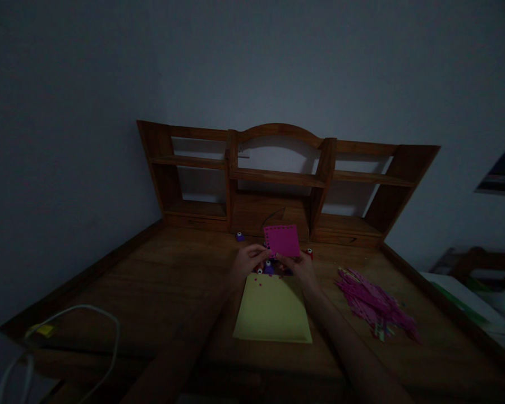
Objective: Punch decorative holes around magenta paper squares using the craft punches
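A pink sheet of paper (pixel 284 241) is held up over the desk, with a row of small punched holes along its top and left edges. My right hand (pixel 299 266) grips it at the bottom edge, thumb in front. At its lower left corner, the fingers of my left hand (pixel 249 260) are pinched together on the paper. Below and behind my hands lie small craft punches, among them a purple one (pixel 268 268) and a red one (pixel 310 253); my hands partly hide them. Yellow paper (pixel 273 311) lies flat in front of me, with tiny pink bits near its top.
A pile of pink paper strips (pixel 374 303) lies on the right. Another purple punch (pixel 239 237) stands farther back. A wooden shelf unit (pixel 278 177) rises behind the desk (pixel 164 286). At the left front are a white cable (pixel 116 331) and a small yellow object (pixel 44 330).
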Motion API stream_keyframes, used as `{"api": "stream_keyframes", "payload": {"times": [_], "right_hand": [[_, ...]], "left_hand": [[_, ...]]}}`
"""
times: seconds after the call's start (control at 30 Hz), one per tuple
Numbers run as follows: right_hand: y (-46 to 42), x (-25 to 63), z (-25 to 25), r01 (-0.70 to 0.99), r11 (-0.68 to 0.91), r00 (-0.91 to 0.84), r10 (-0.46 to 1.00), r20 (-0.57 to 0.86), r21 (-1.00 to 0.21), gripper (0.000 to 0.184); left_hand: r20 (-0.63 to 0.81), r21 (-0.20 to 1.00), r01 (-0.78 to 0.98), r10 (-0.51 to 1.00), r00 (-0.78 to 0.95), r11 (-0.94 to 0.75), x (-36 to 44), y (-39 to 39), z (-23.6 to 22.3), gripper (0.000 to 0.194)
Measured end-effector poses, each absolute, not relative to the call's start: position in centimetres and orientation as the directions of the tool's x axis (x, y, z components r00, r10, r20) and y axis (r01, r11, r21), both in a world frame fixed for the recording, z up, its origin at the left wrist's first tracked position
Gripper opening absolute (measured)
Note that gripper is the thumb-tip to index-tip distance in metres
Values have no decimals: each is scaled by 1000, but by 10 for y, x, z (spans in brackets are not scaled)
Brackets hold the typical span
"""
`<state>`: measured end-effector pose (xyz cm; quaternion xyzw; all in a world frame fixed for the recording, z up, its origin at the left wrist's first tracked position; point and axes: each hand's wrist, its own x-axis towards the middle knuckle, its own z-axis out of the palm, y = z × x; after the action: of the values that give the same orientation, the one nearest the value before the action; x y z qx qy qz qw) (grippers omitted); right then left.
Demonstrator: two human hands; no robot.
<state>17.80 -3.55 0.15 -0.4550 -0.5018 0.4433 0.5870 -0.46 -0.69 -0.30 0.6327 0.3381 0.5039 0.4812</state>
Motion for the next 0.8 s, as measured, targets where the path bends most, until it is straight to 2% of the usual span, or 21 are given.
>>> {"api": "stream_keyframes", "payload": {"times": [0.4,0.53,0.7,0.8], "right_hand": [[-37,176,2,-60,141,96,986,135,-988,40],[-37,177,2,-81,162,99,983,154,-983,42],[-38,176,2,-98,135,34,991,132,-986,40],[-39,175,3,-114,125,7,992,125,-986,39]], "left_hand": [[285,958,-88,939,192,-273,-6,-5,-1,46],[291,957,-66,937,195,-283,-5,-5,-3,41],[380,924,-71,878,291,-376,-3,-8,-3,34],[382,924,-84,882,276,-374,-4,-9,-1,33]]}}
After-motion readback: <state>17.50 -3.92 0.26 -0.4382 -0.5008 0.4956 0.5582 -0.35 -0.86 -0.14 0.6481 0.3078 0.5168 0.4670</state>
